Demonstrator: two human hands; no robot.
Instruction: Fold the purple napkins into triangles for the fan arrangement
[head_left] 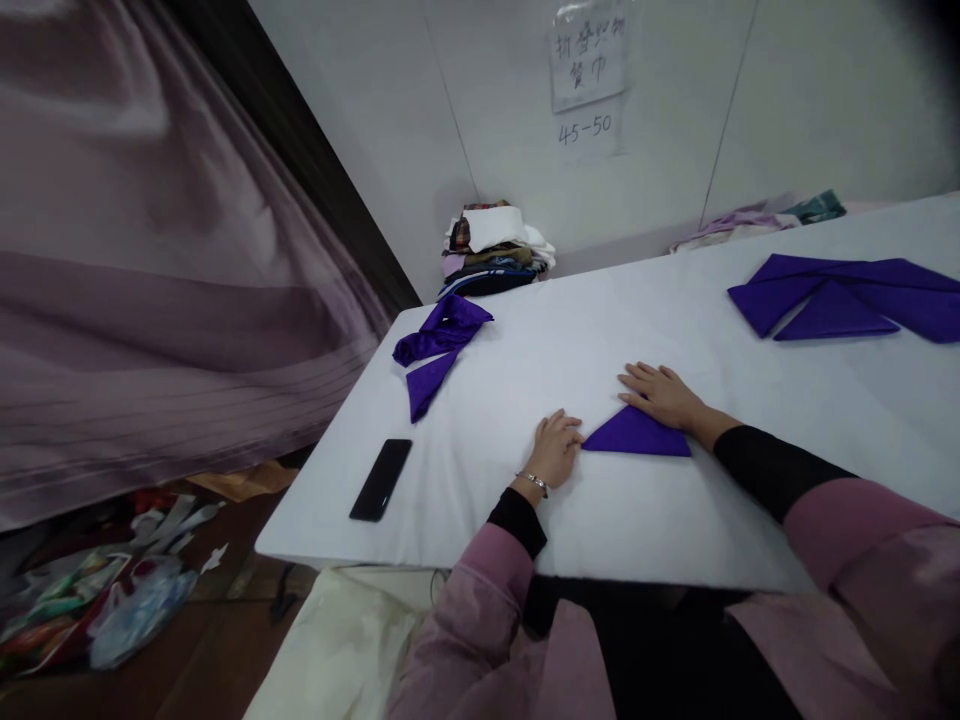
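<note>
A purple cloth napkin (636, 436), folded into a triangle, lies flat on the white-covered table (525, 380) in front of me. My right hand (664, 397) rests palm down on its upper edge, with the fingers stretched out to the left. At the napkin's left point is my left hand (556, 450), its fingers extended and its fingertips touching or right beside that corner. A bracelet (533, 483) circles my left wrist. Part of the napkin's top is hidden under my right hand.
A loosely crumpled purple cloth (442, 345) and a black phone (381, 480) lie on the left. Folded purple napkins (840, 300) sit at the far right. Stacked clothes (495, 250) stand behind the table, by a wall with paper signs (589, 60). A curtain (150, 250) hangs left.
</note>
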